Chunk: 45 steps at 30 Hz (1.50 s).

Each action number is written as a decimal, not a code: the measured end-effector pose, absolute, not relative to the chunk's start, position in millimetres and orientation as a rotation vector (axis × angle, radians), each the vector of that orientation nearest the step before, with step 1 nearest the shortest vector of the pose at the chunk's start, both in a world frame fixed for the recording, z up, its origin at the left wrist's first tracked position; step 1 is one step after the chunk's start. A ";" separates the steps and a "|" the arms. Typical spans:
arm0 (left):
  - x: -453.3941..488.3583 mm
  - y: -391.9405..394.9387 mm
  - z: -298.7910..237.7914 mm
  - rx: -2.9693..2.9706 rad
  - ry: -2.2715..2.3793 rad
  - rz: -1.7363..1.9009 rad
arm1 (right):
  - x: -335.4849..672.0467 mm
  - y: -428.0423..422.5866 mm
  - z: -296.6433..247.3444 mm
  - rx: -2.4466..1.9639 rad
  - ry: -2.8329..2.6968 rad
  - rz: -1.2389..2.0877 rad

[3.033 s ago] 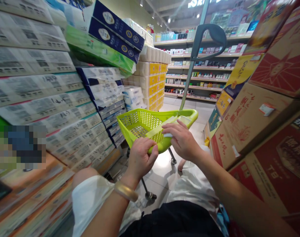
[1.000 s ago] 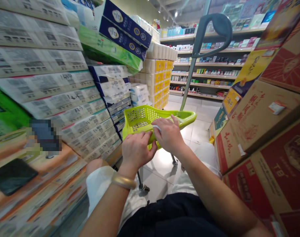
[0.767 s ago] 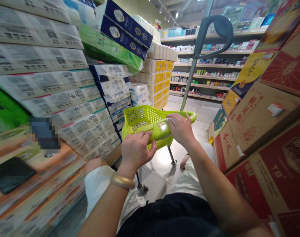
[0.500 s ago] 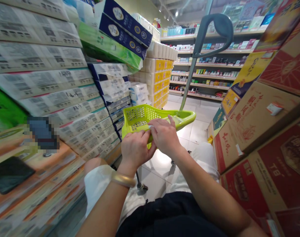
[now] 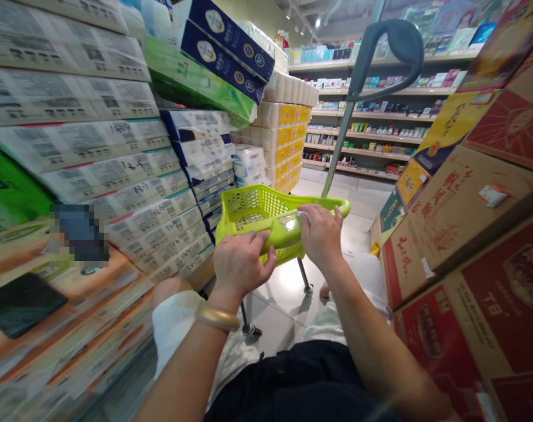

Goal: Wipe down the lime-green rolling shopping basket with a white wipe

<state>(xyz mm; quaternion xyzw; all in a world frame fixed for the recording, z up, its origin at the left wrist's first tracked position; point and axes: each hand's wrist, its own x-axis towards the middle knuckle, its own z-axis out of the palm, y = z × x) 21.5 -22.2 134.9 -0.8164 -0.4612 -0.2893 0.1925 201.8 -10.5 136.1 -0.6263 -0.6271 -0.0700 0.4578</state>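
Note:
A lime-green shopping basket [image 5: 244,218] with a perforated wall sits on a wheeled metal stand before my knees. My left hand [image 5: 240,261] is closed over its near rim, fingers on top and thumb below. Farther right along that rim, my right hand [image 5: 323,234] presses down with bent fingers. A small white wad [image 5: 304,215], like tissue or cloth, shows under its fingertips; most of it is hidden. Between the hands, a shiny label patch [image 5: 288,223] is exposed on the rim. A grey handle [image 5: 356,64] on a pole rises behind the basket.
Stacked paper packs [image 5: 117,146] wall the left side. A dark phone-like slab [image 5: 23,305] and a blurred-out object [image 5: 82,231] lie on orange packs there. Cardboard cartons [image 5: 446,217] line the right. Stocked shelves [image 5: 372,111] stand behind, across the tiled floor [image 5: 288,299].
My right hand has slid right along the rim, away from my left hand, with the white wad. The shiny label is now uncovered. My left hand stays at the rim.

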 end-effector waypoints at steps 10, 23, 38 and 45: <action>16.8 -23.2 138.0 -2.327 -1.306 -0.797 | 172.5 -22.3 138.6 -1.420 -1.756 -0.085; 18.0 -21.9 135.5 -2.294 -1.290 -0.816 | 165.4 -27.9 135.1 -1.449 -1.691 -0.141; 13.1 -20.4 132.7 -2.262 -1.204 -0.877 | 217.3 -12.5 116.4 -1.384 -1.451 -0.246; 11.8 -19.4 132.7 -2.251 -1.197 -0.896 | 176.3 -26.7 107.1 -1.247 -1.546 -0.264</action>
